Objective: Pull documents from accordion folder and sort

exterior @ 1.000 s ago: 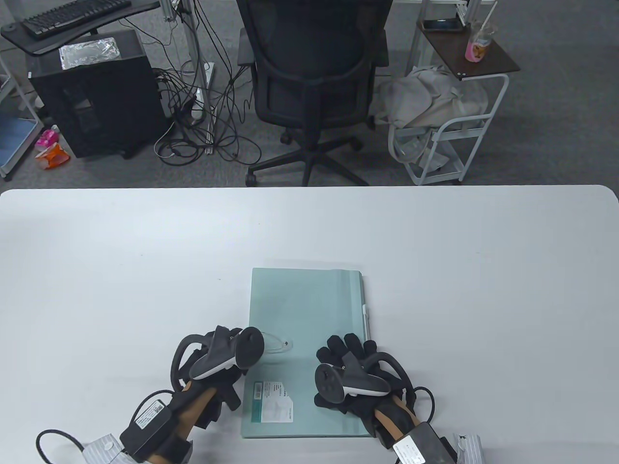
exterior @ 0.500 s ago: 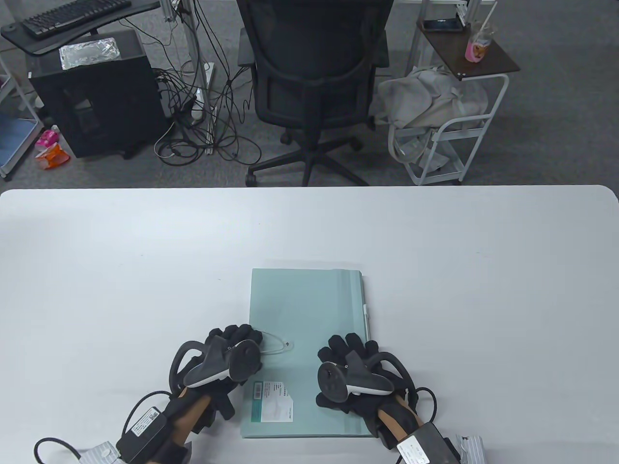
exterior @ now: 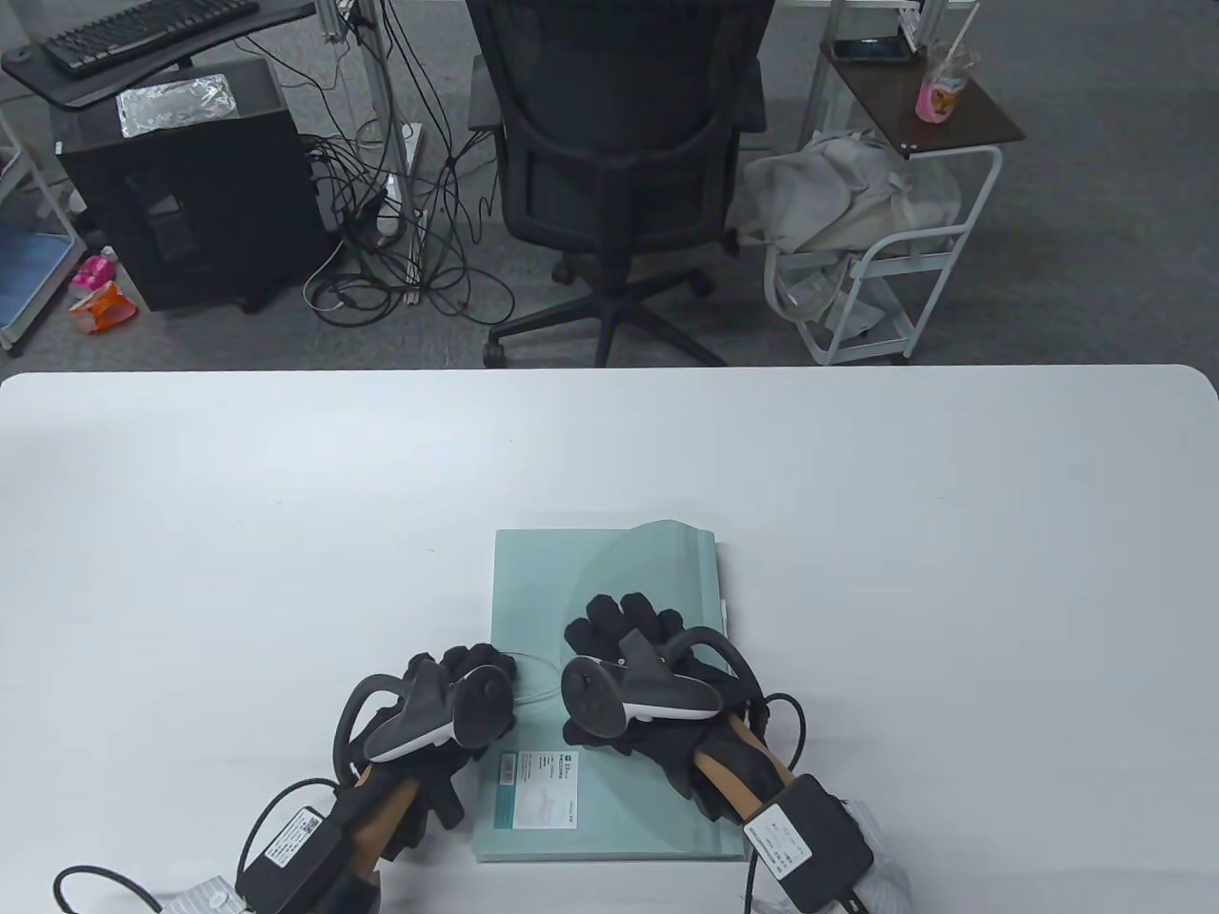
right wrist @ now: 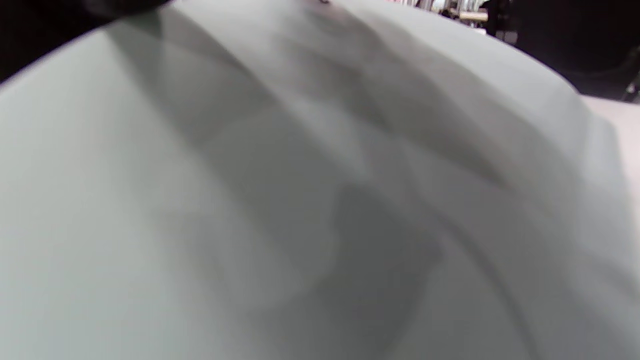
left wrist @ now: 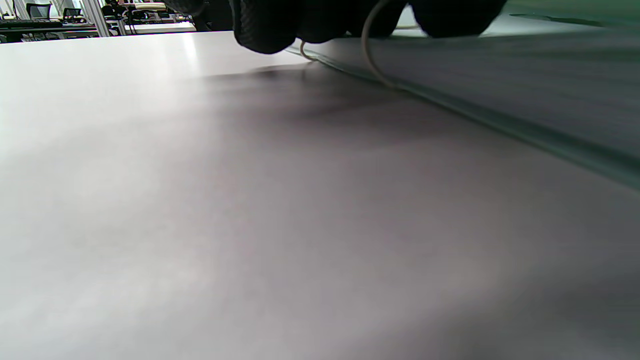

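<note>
Looking down on the white table (exterior: 857, 476), the pale green accordion folder (exterior: 543, 581) lies flat near the front edge, just where it lay a second ago. The right hand (exterior: 638, 700) has moved: earlier it sat on the folder's lower right part, and now it rests further left and further up, near the middle of the cover, fingers (exterior: 619, 619) spread across the plastic. The cover flap (exterior: 667, 538) has bulged up at the far right corner, where it was flat before. The left hand (exterior: 443, 709) stays at the folder's left edge, fingers curled around the elastic closure loop (exterior: 533, 666), which has slackened toward the right hand.

From the left wrist, low over the table (left wrist: 200, 225), dark fingertips (left wrist: 265, 30) hang at the top, touching the folder's edge (left wrist: 450, 110), with the thin elastic cord (left wrist: 370, 55) looping down between them. I cannot tell whether they pinch it.

From the right wrist, the folder cover (right wrist: 300, 200) fills nearly everything, curved and blurred; the fingers' hold cannot be told here.
</note>
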Available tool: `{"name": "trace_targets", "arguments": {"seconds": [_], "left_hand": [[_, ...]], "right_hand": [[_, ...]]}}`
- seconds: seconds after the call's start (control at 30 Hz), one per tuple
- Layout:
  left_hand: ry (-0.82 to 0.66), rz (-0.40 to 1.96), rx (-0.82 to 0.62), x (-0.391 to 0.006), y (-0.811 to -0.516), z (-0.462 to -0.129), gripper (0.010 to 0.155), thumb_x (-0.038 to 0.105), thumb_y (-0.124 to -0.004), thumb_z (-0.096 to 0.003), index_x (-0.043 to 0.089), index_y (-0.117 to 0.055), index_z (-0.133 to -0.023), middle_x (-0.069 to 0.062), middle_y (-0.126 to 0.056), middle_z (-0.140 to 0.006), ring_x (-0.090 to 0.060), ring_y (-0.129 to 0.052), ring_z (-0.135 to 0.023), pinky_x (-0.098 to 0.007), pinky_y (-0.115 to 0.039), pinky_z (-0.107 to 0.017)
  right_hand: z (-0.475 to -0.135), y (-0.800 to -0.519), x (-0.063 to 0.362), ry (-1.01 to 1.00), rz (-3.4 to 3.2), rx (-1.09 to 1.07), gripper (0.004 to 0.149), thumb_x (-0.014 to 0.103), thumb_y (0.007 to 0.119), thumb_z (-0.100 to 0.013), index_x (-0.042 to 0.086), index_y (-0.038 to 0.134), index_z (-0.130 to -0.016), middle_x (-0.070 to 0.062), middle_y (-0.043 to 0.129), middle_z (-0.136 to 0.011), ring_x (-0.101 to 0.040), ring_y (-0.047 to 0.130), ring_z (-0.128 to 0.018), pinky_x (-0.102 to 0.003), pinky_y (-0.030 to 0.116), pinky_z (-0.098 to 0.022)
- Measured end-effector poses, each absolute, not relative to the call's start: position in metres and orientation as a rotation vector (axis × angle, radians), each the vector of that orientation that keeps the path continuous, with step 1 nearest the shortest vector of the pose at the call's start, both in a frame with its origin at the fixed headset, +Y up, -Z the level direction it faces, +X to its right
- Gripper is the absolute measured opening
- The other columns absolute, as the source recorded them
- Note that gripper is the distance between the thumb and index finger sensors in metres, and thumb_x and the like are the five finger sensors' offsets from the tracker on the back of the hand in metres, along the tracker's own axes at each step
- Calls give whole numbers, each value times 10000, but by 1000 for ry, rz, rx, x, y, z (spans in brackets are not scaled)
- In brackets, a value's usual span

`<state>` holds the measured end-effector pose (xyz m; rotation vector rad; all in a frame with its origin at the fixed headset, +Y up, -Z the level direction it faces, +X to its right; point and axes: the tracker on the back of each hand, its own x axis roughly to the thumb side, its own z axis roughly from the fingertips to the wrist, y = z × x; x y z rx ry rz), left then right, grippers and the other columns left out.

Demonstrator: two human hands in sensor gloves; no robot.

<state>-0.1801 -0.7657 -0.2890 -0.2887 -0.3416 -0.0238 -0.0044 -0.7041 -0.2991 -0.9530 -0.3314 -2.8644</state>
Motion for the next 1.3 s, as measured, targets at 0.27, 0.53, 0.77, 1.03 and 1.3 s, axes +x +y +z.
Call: {"name": "trace_targets", "arguments": {"seconds": [0.27, 0.53, 0.77, 1.03, 1.3], "left_hand": [[-344, -8, -296, -182, -766, -290, 635, 479, -611, -582, 253, -453, -1154, -51, -511, -1188, -341, -584, -1108, -593, -483, -771], [-344, -9, -297, -182, -767, -290, 635, 480, -611, -581, 255, -451, -1153, -50, -508, -1190, -341, -585, -1107, -579, -475, -777], [-341, -28, -298, -181, -766, -290, 636, 477, -614, -581, 249, -456, -1154, -51, -516, -1188, -345, -592, -1103, -564, -474, -779], [-333, -36, -302, -179, -766, -290, 637, 476, -617, -582, 251, -454, -1155, -52, -512, -1191, -348, -587, -1104, -555, -474, -781], [-330, -25, -310, -179, -766, -291, 640, 470, -623, -582, 244, -454, -1157, -59, -514, -1193, -357, -587, -1103, -558, -481, -778]], "right_hand": [[-309, -694, -29, -334, -2795, -911, 698, 513, 525, -470, 130, 397, -1039, -214, 221, -1129, -582, 143, -962, -692, 292, -718], [-304, -648, 27, -283, -2835, -707, 742, 537, 536, -461, 125, 363, -1053, -207, 226, -1138, -582, 153, -974, -696, 290, -724], [-305, -626, 111, -423, -2878, -371, 766, 542, 556, -459, 124, 342, -1064, -188, 190, -1147, -590, 137, -978, -705, 273, -728], [-316, -668, 187, -648, -2840, 40, 789, 551, 578, -447, 161, 278, -1063, -166, 143, -1141, -589, 123, -984, -716, 252, -728], [-322, -739, 219, -812, -2755, 224, 855, 573, 525, -431, 137, 81, -1017, -225, 92, -1123, -581, 162, -994, -710, 286, -733]]}}
